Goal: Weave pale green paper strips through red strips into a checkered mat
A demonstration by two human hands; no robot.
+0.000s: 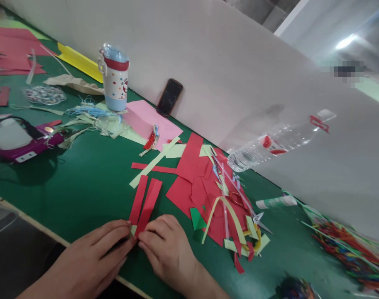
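Observation:
Two red paper strips [149, 204] stand out side by side from between my fingers, near the front edge of the green table [92, 182]. My left hand [100, 245] pinches their lower end from the left, and a bit of pale paper [133, 229] shows there. From the right, my right hand [167, 245] is closed on the same lower end, thumb and forefinger pressed together. How the pieces join is hidden by my fingertips. Just beyond the strips lies a pale green paper strip [155, 163], crossing a thin red strip [158, 169].
Red paper scraps [204, 195] and scissors [260, 222] lie to the right. A clear bottle [279, 141] and a phone [169, 97] lean by the wall. A patterned water bottle [116, 83] stands behind; a purple device [30, 143] sits left. Pipe cleaners [348, 245] lie far right.

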